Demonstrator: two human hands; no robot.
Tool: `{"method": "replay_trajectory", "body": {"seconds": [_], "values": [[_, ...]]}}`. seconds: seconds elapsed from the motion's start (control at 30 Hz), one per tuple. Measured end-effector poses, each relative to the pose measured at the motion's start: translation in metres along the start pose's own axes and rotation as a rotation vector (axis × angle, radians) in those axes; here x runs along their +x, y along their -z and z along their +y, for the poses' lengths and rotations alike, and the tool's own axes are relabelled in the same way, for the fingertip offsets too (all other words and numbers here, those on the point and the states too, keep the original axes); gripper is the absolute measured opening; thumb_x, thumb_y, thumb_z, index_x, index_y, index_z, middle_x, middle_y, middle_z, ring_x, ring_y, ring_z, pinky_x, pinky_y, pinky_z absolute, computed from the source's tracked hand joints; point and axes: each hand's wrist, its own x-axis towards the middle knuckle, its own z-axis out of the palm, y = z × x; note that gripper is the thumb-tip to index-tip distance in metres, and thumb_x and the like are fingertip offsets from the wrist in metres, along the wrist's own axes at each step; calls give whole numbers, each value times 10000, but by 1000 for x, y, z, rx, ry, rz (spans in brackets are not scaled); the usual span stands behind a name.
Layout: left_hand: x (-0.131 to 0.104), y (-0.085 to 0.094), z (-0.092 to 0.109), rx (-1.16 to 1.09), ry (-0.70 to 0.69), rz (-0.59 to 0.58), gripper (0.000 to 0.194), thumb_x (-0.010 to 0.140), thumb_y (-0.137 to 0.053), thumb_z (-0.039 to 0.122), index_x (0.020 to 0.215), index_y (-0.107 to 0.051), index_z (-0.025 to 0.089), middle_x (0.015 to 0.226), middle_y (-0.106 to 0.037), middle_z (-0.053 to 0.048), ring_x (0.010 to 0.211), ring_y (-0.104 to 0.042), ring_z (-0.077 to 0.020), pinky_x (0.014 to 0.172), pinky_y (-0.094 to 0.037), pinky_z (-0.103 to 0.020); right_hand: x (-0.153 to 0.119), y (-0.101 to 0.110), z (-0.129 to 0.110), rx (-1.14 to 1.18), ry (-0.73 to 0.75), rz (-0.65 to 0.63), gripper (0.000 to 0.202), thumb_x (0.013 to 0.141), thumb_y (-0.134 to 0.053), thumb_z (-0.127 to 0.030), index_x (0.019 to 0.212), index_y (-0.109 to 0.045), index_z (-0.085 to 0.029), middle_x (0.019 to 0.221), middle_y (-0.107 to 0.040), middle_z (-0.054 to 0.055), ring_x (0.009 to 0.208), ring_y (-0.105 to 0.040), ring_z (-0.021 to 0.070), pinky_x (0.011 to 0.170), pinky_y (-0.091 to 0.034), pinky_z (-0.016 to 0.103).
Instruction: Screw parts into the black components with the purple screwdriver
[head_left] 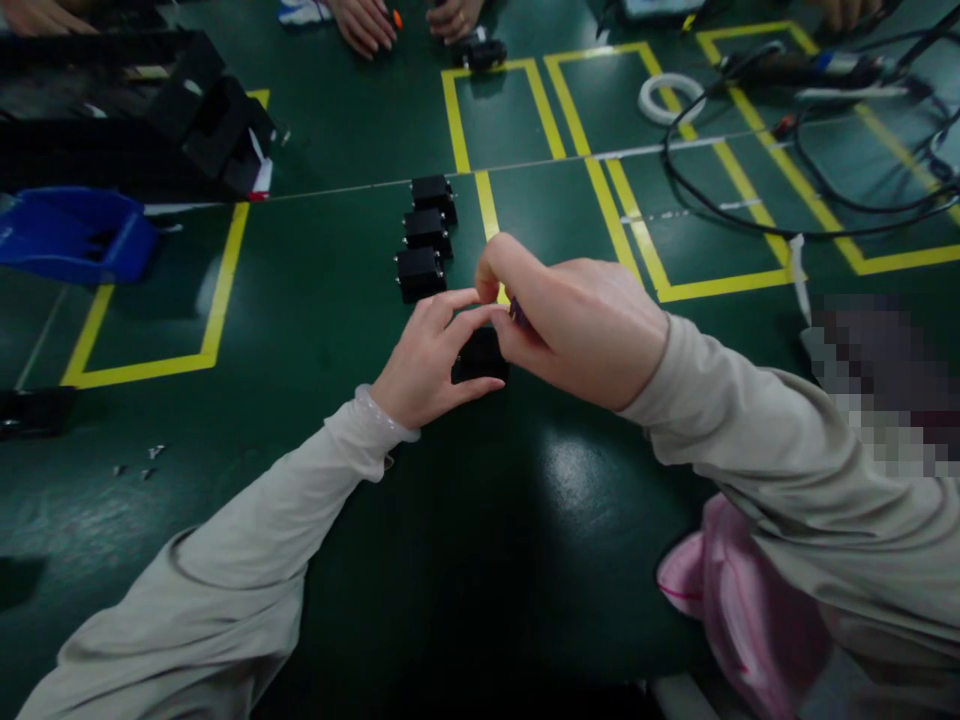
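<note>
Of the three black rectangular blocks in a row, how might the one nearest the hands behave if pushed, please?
That black rectangular block looks stiff, given its straight edges. Its boxy shape suggests sliding rather than rolling. The glossy green tabletop may offer little grip.

Green bench (322, 260). Blue bin (112, 258) left, beside the seam (360, 187). White ring (646, 100) beyond seam, toward far edge. Black cable (832, 235) looped right, crossing seam. Pink cloth (739, 590) by near edge, right.
</note>
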Motion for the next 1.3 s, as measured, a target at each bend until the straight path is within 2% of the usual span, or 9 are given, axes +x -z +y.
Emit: {"method": "replay_trajectory", "body": {"seconds": [0.07,0.2,0.57,0.63,0.73,0.8,0.97,1.13,1.3], "values": [[1,6,10,100,-15,31,554,863,-727,471,1286,-538,169,1288,-573,-151,1177,-548,-330,995,-474,-492,0,1,0,3,5,-7,331,880,-490,-163,1201,-558,-207,659,-538,-8,611,-601,199,604,-363,277],[10,16,29,239,-14,-97,278,913,-648,358,1102,-594,160,1092,-630,-110,964,-597,-275,815,-501,-409,-2,2,5,39,5,-9,304,885,-472,-150,1175,-555,-186,688,-563,-3,626,-604,189,631,-401,287],[27,17,44,388,-40,-272,130,957,-556,242,1026,-618,150,1017,-670,-94,921,-662,-263,750,-487,-368,-17,6,19,146,11,41,250,890,-468,-183,1125,-553,-179,715,-577,-8,565,-518,134,594,-365,271],[29,18,46,389,-25,-303,115,956,-570,240,1018,-616,155,1006,-664,-85,904,-662,-257,737,-476,-367,-22,7,27,258,-6,140,183,879,-496,-179,1051,-555,-198,688,-553,-26,560,-510,120,600,-384,268],[32,20,51,392,6,-351,101,953,-592,243,999,-613,156,996,-656,-83,890,-664,-252,727,-469,-366,-25,-1,46,513,10,432,91,859,-561,-151,902,-538,-229,658,-510,-44,550,-493,97,587,-407,267],[35,21,54,406,33,-374,99,960,-591,247,993,-610,156,996,-656,-80,877,-665,-239,718,-465,-353,-24,-15,62,796,-77,580,73,893,-581,-185,872,-538,-240,591,-412,-73,454,-409,80,472,-345,260],[38,23,61,423,113,-422,100,990,-564,248,997,-602,155,1008,-660,-77,860,-663,-226,706,-452,-347,-16,-60,94,1327,-314,615,196,868,-671,-340,832,-496,-260,495,-333,-110,398,-339,77,389,-286,227],[31,21,62,352,159,-332,76,977,-598,228,994,-596,154,983,-660,-71,880,-653,-234,717,-442,-349,-15,-81,96,1508,-414,493,171,793,-670,-307,831,-515,-243,437,-410,-118,361,-370,68,381,-300,205],[6,27,64,194,142,-119,57,987,-570,192,980,-593,140,950,-662,-59,809,-633,-191,687,-452,-314,-19,-83,91,1523,-435,439,240,771,-703,-356,829,-501,-240,444,-438,-116,348,-372,67,382,-308,210]]}}
